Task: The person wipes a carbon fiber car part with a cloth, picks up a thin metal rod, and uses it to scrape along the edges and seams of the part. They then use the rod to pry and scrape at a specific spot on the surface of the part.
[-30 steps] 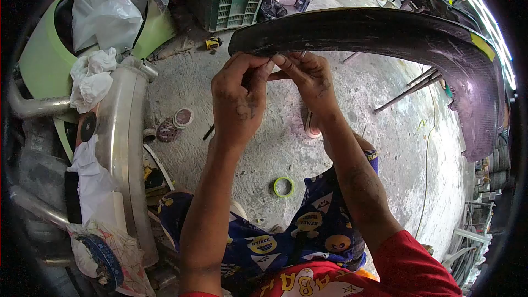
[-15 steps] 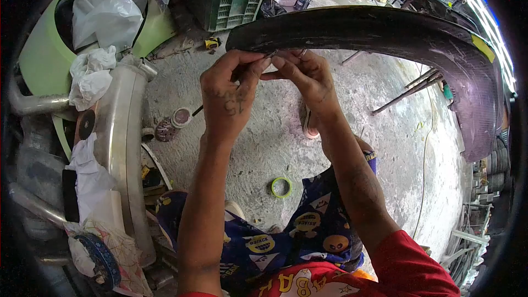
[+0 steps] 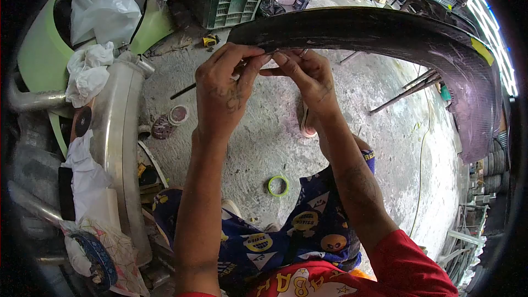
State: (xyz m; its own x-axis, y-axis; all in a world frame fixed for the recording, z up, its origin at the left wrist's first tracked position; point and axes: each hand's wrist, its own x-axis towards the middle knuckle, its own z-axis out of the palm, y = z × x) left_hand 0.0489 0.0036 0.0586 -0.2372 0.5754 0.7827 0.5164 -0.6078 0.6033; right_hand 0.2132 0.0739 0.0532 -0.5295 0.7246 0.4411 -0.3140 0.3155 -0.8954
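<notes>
A long, curved dark panel (image 3: 352, 28) with scuffs and a yellow patch at its right end stretches across the upper middle. Both hands meet at its lower edge near the left end. My left hand (image 3: 224, 85) is closed, thumb and fingers pinched at that edge. Close beside it my right hand (image 3: 308, 77), with a ring on one finger, is pinched too, its thumb near the left fingertips. Whatever lies between the fingertips is too small to make out.
A silver metal tank (image 3: 113, 132) and a light green part (image 3: 41, 38) stand at left. Behind is a green crate (image 3: 234, 8). On the floor lie a green tape ring (image 3: 278, 186), a round container (image 3: 179, 114) and a yellow tape measure (image 3: 210, 40).
The view has shifted slightly. My left hand has tilted a little to the left, and more of the dark stick behind it shows. Both hands remain at the panel's edge.
</notes>
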